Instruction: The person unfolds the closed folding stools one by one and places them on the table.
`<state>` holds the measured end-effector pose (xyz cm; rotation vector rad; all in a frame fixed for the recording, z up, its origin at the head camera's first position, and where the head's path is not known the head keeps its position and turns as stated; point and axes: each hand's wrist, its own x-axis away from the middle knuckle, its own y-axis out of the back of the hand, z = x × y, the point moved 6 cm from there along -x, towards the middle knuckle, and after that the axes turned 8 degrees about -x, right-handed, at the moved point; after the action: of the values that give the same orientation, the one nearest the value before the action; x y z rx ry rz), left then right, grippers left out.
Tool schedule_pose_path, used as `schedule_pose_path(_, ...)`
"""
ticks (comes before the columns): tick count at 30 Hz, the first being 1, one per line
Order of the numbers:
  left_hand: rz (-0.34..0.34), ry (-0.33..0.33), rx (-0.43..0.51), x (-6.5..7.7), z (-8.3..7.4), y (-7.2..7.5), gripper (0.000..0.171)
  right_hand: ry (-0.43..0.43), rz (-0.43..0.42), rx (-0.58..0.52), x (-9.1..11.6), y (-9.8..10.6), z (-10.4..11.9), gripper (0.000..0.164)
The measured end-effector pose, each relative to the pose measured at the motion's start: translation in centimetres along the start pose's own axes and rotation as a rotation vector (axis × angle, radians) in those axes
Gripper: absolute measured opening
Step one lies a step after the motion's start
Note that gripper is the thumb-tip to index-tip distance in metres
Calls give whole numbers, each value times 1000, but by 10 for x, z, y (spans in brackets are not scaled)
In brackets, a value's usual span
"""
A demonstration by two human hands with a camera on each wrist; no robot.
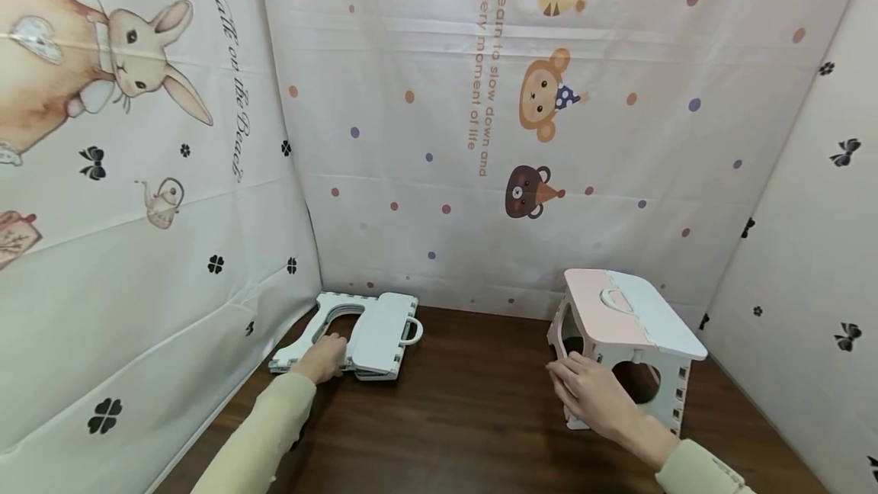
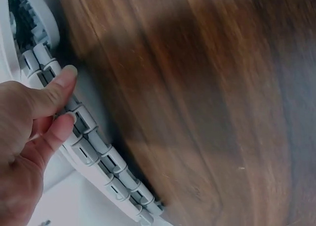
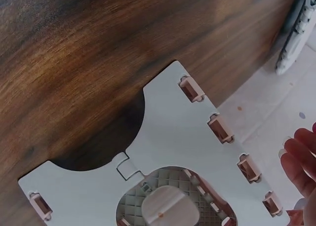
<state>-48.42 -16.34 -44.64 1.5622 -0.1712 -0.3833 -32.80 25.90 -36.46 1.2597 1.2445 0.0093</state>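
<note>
Big white cloth walls [image 1: 384, 227] with pictures on them stand along the far, left and right edges of the table. The table [image 1: 473, 402] is dark brown wood. Near its right edge, toward the far corner, a pink and white stool [image 1: 620, 326] stands up on its legs. The seam down its seat runs from the far edge toward the near edge, leaning to the right.

A white folded stool [image 1: 373, 334] lies flat by the far left corner. Its long way goes from left to right, with the leg end pointing at the left edge.

The right hand [image 1: 590, 391] is at the near left side of the pink and white stool. Its fingers are loosely bent and hold nothing. I can't tell if they touch the stool.

The left hand [image 1: 324, 359] is at the near side of the folded stool. Its thumb and finger pinch that side, on a row of small grey hinges [image 2: 113, 159]. The folded stool's loop handle [image 1: 421, 332] points toward the table's right edge.
</note>
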Motion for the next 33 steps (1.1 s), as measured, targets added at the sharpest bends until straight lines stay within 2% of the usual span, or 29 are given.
schedule_pose_path(4,-50,-17,32,0,-11,8,29,3,7,-8,1,-3,0,13)
schedule_pose_path(5,-63,-27,48,-1,-15,11,28,4,7,-15,1,-3,0,18)
schedule_pose_path(7,-101,-53,72,-3,-23,18,27,2,5,-30,1,-2,0,10)
schedule_pose_path(10,-148,-86,105,-7,-33,28,24,-9,2,-41,-2,-2,-1,35)
schedule_pose_path(13,-176,-109,180,-9,-46,38,20,-13,-3,-32,-4,-2,-1,56)
schedule_pose_path(16,-164,-103,293,-9,-58,44,22,-9,-8,-30,-6,-3,0,61)
schedule_pose_path(20,-155,-114,428,-10,-74,50,24,2,-13,-31,-12,-3,1,61)
schedule_pose_path(25,-168,-178,544,-12,-96,61,28,0,3,-35,-22,1,0,58)
schedule_pose_path(30,-145,-209,694,-13,-120,71,28,-37,1,-41,-41,8,-3,18)
schedule_pose_path(31,-138,-210,725,-13,-125,73,28,-52,-3,-43,-46,10,-4,18)
schedule_pose_path(33,-133,-214,778,-13,-135,75,28,-92,-3,-47,-57,14,-7,31)
